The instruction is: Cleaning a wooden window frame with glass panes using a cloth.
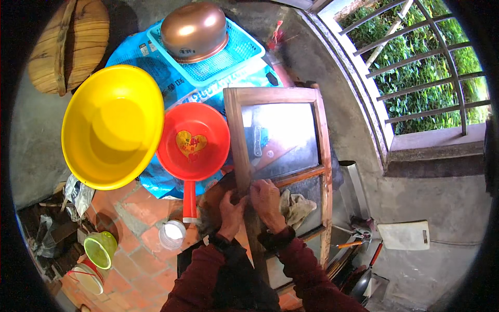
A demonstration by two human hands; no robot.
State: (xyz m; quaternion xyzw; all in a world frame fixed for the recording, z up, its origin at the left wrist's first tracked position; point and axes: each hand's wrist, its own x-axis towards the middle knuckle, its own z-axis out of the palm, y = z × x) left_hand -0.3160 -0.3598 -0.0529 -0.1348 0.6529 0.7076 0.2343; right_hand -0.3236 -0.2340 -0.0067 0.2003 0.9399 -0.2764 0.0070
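Observation:
A wooden window frame (243, 171) with glass panes (282, 144) stands tilted before me, its long side running toward my body. My left hand (230, 212) is at the outer edge of its left stile, thumb tip against the wood and forefinger apart from the thumb. Over the same stile, beside the crossbar, my right hand (268, 201) has its fingers bent together. Whether anything small is between those fingertips is hidden. A crumpled, dirty cloth (299, 207) lies against the middle pane, just right of my right wrist.
Left of the frame are a red long-handled dipper (210, 156) and a yellow basin (117, 124). A copper-coloured pot (195, 29) sits upside down in a blue basket (241, 58). A clear jar (172, 235) stands nearby. At right are a cutting board (405, 235) and barred window (425, 50).

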